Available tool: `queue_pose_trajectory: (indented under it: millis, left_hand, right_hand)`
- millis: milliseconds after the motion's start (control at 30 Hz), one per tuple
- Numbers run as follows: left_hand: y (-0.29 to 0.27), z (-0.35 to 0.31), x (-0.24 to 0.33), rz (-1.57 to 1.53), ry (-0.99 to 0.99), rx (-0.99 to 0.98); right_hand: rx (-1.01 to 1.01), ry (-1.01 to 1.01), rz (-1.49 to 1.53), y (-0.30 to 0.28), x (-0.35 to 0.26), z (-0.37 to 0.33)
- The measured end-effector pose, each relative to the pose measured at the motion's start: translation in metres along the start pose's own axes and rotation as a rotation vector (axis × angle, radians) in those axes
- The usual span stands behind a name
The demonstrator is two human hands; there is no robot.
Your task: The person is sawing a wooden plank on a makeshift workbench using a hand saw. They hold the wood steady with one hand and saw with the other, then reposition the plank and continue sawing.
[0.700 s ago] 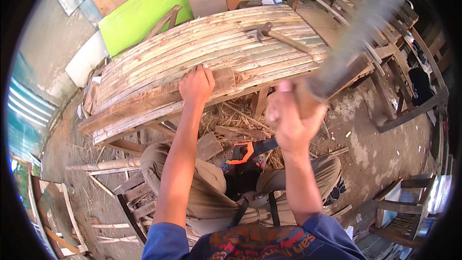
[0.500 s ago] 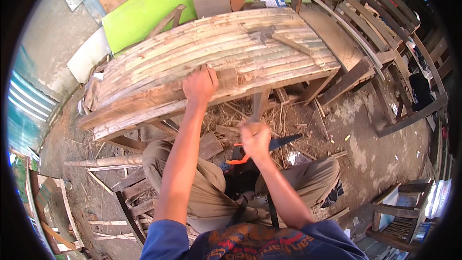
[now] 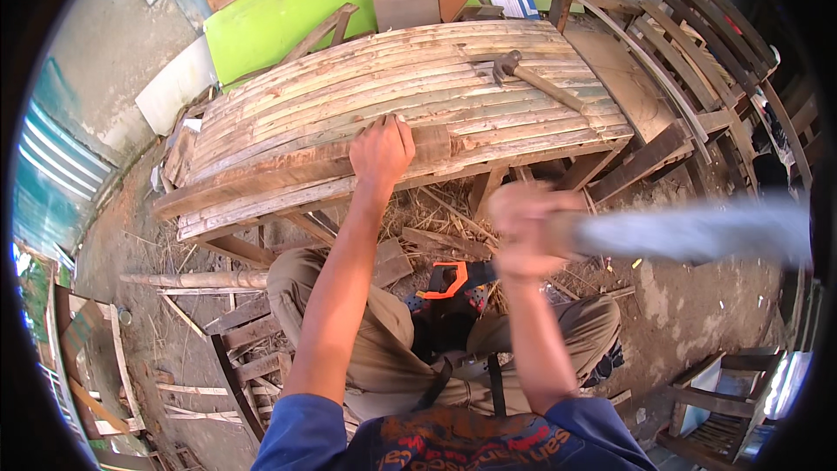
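Note:
My left hand (image 3: 382,153) is closed over a long brown wooden plank (image 3: 261,176), which lies along the near edge of a slatted wooden bench (image 3: 349,65). The plank's right end looks rough and chipped. Off the bench's near side, my right hand (image 3: 532,227) grips a machete (image 3: 689,231) by its handle. Its broad grey blade points out to the right, smeared by motion and apart from the plank. Below that hand, between my knees, rests a handsaw (image 3: 448,281) with an orange and black handle; its blade is mostly hidden.
A claw hammer (image 3: 545,85) lies on the bench's right half. Wood offcuts (image 3: 449,242) and dry shavings litter the dirt floor below. Slatted wooden frames (image 3: 689,52) stand at the right, and a bright green panel (image 3: 296,13) leans behind the bench.
My right hand has moved up and to the right, and the machete has swung out to the right. My left hand keeps its hold on the plank. The whole view has shifted slightly.

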State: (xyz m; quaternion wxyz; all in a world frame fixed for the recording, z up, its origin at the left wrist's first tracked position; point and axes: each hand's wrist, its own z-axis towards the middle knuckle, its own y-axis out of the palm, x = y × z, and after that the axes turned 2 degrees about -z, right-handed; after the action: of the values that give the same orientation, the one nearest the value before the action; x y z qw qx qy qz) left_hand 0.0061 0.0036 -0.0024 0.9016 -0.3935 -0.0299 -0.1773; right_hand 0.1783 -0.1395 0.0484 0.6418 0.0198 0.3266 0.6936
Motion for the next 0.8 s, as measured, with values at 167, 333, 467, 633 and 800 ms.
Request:
queue_pose_trajectory:
  millis: [167,333,467,633,800]
  left_hand:
    - [0.0,0.001,-0.002,0.034,-0.005,0.052]
    - [-0.004,0.002,-0.013,-0.004,-0.013,0.012]
    - [-0.003,-0.003,-0.01,-0.01,-0.004,-0.005]
    - [0.001,0.001,0.0,-0.004,0.017,-0.012]
    - [-0.004,-0.001,-0.014,0.043,-0.037,-0.033]
  right_hand:
    - [-0.267,1.295,-0.722,-0.047,-0.005,-0.14]
    - [-0.124,0.832,-0.314,-0.014,-0.049,-0.001]
    - [0.048,0.34,0.048,0.012,-0.051,0.053]
    - [-0.195,1.237,-0.62,-0.04,0.024,-0.096]
    - [-0.145,1.356,-0.365,-0.015,-0.015,-0.036]
